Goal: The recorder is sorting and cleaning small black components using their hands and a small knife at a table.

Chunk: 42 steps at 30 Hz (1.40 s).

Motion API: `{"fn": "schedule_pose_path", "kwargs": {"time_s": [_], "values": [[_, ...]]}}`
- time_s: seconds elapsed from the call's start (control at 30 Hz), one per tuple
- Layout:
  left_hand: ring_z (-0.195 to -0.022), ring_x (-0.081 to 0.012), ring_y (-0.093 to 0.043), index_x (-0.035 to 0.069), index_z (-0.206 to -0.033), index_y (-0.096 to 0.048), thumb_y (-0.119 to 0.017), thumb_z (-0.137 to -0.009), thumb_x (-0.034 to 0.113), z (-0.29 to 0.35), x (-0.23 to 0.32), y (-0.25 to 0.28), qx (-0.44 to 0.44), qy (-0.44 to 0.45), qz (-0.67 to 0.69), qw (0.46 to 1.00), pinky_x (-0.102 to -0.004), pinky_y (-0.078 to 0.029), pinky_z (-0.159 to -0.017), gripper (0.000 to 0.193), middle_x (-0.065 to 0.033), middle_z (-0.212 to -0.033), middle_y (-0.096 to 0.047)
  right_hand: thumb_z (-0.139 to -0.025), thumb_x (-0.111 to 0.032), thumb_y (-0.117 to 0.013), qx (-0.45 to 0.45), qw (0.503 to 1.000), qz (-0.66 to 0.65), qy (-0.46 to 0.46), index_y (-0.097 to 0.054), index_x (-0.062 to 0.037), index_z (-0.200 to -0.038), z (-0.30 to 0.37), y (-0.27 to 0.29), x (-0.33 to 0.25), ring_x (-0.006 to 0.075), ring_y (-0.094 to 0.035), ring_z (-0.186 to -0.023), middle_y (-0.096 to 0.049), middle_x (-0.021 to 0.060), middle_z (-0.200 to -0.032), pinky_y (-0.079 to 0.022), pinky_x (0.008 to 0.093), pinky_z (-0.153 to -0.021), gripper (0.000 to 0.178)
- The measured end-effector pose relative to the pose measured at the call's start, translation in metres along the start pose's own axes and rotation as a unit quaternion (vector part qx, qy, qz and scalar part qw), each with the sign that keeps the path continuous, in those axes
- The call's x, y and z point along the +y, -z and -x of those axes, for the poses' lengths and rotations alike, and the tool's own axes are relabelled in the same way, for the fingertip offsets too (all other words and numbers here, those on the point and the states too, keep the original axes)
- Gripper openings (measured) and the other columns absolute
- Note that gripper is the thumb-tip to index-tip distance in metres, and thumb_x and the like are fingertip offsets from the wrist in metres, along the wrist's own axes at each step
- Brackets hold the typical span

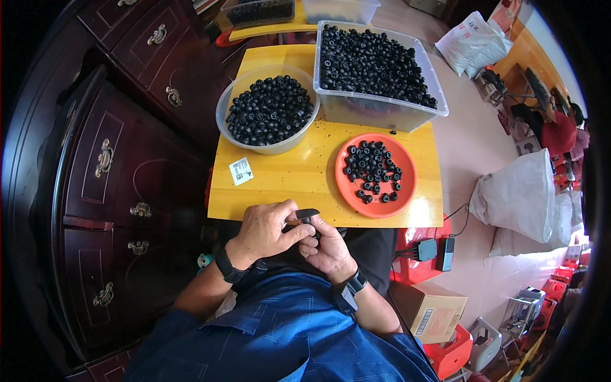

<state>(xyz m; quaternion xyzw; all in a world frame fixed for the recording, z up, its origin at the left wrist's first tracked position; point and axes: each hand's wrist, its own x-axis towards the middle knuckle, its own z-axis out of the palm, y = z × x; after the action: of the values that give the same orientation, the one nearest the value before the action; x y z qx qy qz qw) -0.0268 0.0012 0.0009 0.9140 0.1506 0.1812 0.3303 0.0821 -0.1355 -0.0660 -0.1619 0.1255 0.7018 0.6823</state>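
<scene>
A small black part (306, 214) is pinched between two bare hands at the near edge of a yellow table (289, 175), seen from above. The left hand (266, 228) is curled over from the left, thumb and fingers closed on the piece, while the right hand (328, 250) is cupped beneath and just behind it, fingers bent inward and touching the left hand's fingertips — how much of the part is gripped by the right cannot be told. Dark bands are worn on both wrists, and blue sleeves are seen coming up from the lower edge. Just beyond the hands, to the right, an orange plate (406, 191) is set on the table with a loose scatter of small black ring-shaped pieces (372, 167) on it. Farther back a round clear bowl (224, 118) on the left and a clear rectangular tub (382, 113) on the right are both heaped with the same black pieces, the two standing just beside each other. A small white label (240, 170) lies flat on the tabletop near the bowl. Dark wooden drawers with brass handles (105, 158) line the left side — white sacks (519, 197) rest on the floor at right.
</scene>
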Motion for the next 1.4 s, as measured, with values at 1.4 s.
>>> {"fn": "schedule_pose_path", "kwargs": {"time_s": [1.4], "values": [[-0.058, -0.0288, -0.064, 0.005, -0.074, -0.057, -0.073, -0.087, 0.043, -0.001, -0.005, -0.003, -0.013, -0.033, -0.047, 0.998, -0.0383, -0.048, -0.053, 0.042, -0.0086, -0.063, -0.062, -0.101, -0.026, -0.056, 0.029, 0.998, 0.006, 0.055, -0.056, -0.0128, -0.107, -0.001, -0.008, 0.007, 0.0047, -0.044, -0.056, -0.052, -0.0052, -0.076, -0.037, 0.0197, -0.049, 0.014]]}}
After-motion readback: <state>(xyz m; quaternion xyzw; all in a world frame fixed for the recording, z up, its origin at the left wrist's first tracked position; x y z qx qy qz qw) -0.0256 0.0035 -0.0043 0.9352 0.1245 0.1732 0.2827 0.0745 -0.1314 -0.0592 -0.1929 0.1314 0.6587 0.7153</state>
